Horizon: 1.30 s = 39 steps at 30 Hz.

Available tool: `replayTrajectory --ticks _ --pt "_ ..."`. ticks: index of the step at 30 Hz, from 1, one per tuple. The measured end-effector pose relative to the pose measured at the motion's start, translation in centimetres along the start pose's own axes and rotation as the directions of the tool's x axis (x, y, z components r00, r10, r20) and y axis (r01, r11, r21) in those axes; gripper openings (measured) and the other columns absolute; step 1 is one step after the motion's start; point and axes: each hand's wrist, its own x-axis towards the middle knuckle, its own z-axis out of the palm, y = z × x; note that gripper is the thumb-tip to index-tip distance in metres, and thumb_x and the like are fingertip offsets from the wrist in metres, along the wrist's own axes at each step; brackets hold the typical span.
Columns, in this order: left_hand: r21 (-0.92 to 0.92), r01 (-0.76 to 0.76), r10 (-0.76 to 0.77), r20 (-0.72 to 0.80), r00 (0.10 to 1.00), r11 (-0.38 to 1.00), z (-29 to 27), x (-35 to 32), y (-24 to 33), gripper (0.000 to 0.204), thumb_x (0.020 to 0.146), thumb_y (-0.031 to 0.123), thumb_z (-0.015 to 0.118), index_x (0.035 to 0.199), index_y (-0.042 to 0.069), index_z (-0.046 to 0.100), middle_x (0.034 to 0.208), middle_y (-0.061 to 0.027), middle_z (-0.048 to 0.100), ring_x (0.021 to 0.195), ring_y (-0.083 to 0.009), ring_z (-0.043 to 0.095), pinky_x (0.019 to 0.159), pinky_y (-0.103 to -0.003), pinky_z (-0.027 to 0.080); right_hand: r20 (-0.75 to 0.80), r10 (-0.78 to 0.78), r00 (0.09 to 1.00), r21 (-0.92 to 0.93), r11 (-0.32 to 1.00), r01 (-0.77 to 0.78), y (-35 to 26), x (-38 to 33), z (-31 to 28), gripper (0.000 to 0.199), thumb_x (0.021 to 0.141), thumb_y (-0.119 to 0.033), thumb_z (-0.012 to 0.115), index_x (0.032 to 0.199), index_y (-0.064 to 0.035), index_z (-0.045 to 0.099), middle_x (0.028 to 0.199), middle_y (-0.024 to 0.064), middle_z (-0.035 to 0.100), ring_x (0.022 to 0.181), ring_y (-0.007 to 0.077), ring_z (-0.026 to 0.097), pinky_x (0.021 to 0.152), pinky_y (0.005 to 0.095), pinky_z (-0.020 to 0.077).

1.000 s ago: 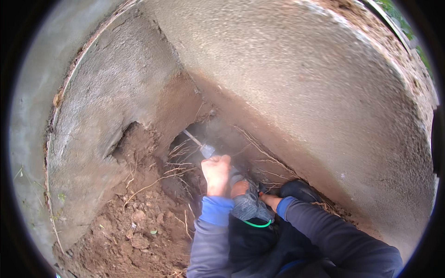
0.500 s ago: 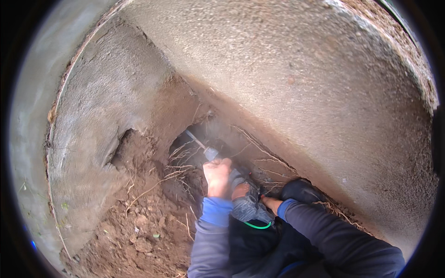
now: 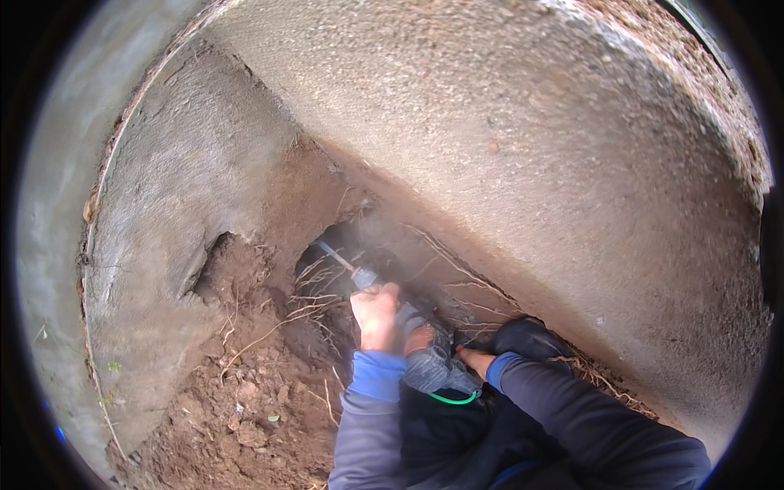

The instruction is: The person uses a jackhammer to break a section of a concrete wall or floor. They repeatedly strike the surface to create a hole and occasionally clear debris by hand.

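A dust-covered demolition hammer (image 3: 434, 366) lies slanted in front of me, its body grey with a reddish patch. My left hand (image 3: 377, 314) is closed around its front end, just behind the chuck. At the rear handle, my right hand (image 3: 475, 359) is closed, most of its fingers hidden by the tool. The long metal chisel bit (image 3: 336, 256) points up and left into a dark hollow (image 3: 310, 251) under the broken concrete edge. Its tip is hard to make out in the dust. A green cord (image 3: 452, 400) loops from the hammer's back.
A rough plastered wall (image 3: 523, 155) rises along the right. Cracked concrete (image 3: 196, 139) at the left has a second jagged hole (image 3: 214, 260). Thin roots (image 3: 273, 335) stick out around the hollow. Loose brown soil (image 3: 245, 416) is heaped at lower left. A dark boot (image 3: 529, 339) stands beside the wall.
The hammer and both hands appear slightly farther left in the picture, and the view has shifted a little too. Both hands keep their hold, and dust still hangs around the bit.
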Motion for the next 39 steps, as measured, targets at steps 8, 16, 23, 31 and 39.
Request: replayTrajectory --ticks 8,16,23,31,39 --pt "-0.047 0.033 -0.035 -0.041 0.999 0.998 0.0 0.3 1.3 0.018 0.077 0.002 0.068 0.060 0.000 0.061 0.057 -0.0063 0.060 0.049 -0.0118 0.049 0.049 -0.027 0.037 -0.066 -0.157 0.985 -0.088 0.985 0.151 -2.5 -2.1 1.2 0.064 0.100 -0.061 0.050 0.123 -0.0037 0.068 0.124 0.0136 0.069 0.107 0.0255 0.066 0.094 0.0387 0.0494" --pt "-0.195 0.074 -0.081 -0.032 0.996 0.978 -1.3 2.7 1.6 0.016 0.074 -0.006 0.065 0.060 -0.001 0.058 0.055 -0.0076 0.058 0.048 -0.0130 0.049 0.048 -0.027 0.038 -0.053 -0.218 0.975 0.037 0.975 0.220 -3.7 -2.3 0.5 0.049 0.099 -0.052 0.061 0.112 -0.0067 0.074 0.102 0.0063 0.072 0.093 0.0159 0.065 0.081 0.0334 0.0507" --pt "-0.305 0.008 -0.023 -0.047 0.999 0.952 -2.1 4.4 2.1 0.014 0.075 -0.004 0.063 0.062 -0.002 0.059 0.055 -0.0087 0.057 0.046 -0.0134 0.047 0.046 -0.027 0.033 -0.118 -0.143 0.983 0.149 0.976 0.160 -6.4 -3.2 1.1 0.034 0.093 -0.040 0.068 0.102 -0.0084 0.074 0.093 0.0029 0.067 0.086 0.0161 0.061 0.073 0.0332 0.0483" --pt "-0.290 0.028 -0.030 -0.004 1.000 0.957 -2.6 5.4 2.4 0.016 0.074 -0.004 0.063 0.059 -0.001 0.059 0.054 -0.0079 0.056 0.048 -0.0137 0.048 0.049 -0.028 0.034 -0.153 -0.119 0.981 0.184 0.972 0.147 -7.1 -3.9 2.6 0.030 0.089 -0.036 0.070 0.098 -0.0076 0.071 0.096 0.0061 0.067 0.084 0.0185 0.062 0.072 0.0363 0.0491" --pt "-0.172 0.094 -0.092 0.016 0.996 0.981 -2.9 5.8 3.2 0.016 0.073 -0.003 0.062 0.058 0.000 0.058 0.054 -0.0080 0.056 0.047 -0.0146 0.048 0.048 -0.030 0.033 -0.037 -0.055 0.998 0.299 0.952 0.064 -6.0 -2.0 2.4 0.024 0.092 -0.030 0.066 0.099 -0.0082 0.070 0.094 0.0043 0.067 0.080 0.0169 0.062 0.066 0.0341 0.0497"
